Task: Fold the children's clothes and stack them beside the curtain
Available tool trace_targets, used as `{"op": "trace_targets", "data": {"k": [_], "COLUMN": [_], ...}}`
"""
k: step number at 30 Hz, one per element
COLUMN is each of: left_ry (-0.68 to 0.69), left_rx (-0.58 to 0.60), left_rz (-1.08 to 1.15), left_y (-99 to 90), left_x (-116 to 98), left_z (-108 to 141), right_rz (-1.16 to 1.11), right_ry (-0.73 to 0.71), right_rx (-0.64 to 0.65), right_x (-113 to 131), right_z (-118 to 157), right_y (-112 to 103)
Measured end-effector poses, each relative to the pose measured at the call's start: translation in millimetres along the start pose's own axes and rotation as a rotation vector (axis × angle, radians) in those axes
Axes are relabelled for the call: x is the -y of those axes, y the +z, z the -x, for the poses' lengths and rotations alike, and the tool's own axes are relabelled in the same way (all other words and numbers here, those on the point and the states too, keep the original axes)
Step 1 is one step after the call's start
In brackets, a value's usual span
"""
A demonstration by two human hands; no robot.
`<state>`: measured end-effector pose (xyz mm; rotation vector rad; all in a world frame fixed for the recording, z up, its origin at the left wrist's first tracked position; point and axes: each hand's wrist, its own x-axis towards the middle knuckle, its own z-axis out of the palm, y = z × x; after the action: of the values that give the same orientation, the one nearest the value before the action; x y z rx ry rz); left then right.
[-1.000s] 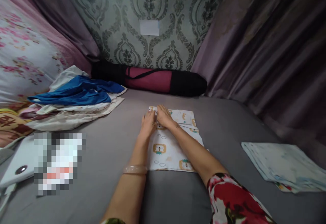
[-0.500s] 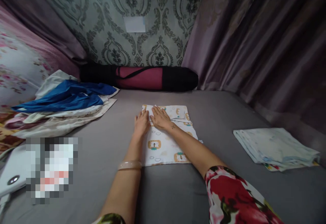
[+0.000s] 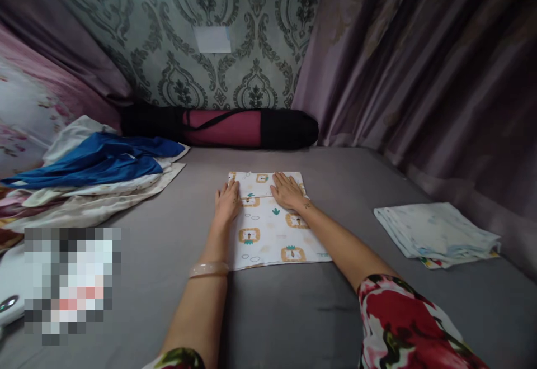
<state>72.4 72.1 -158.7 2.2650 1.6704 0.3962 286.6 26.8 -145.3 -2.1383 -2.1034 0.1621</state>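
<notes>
A white cloth with lion prints [image 3: 268, 235] lies flat on the grey sheet, its far end folded over toward me in a band. My left hand [image 3: 228, 200] rests flat at the left edge of that band, fingers stretched out. Pressed flat on the right part of the band is my right hand [image 3: 288, 191], its fingers extended and pointing away from me. Neither hand grips the cloth. The cloth's near edge lies between my forearms, and part of its right side is hidden under my right arm.
Folded pale cloths [image 3: 436, 232] are stacked to the right. A loose heap with a blue garment [image 3: 96, 159] lies at left. Behind, a black and maroon long bag [image 3: 222, 127] runs along the wall. A white device [image 3: 17, 279], partly blurred out, sits at near left.
My right hand has slid rightward along the folded band, away from my left hand. The band's right part now lies flatter. The view has shifted slightly.
</notes>
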Motion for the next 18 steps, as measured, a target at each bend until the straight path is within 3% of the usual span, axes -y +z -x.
{"op": "trace_targets", "data": {"k": [8, 18], "left_ry": [-0.009, 0.013], "left_rx": [0.018, 0.069], "left_rz": [0.026, 0.124], "left_y": [-2.6, -31.0], "left_x": [-1, -6], "left_z": [0, 7], "right_rz": [-0.009, -0.053], "right_ry": [0.122, 0.172], "right_rx": [-0.020, -0.039], "right_x": [-26, -36], "right_z": [15, 7], "right_y": [-3, -18]}}
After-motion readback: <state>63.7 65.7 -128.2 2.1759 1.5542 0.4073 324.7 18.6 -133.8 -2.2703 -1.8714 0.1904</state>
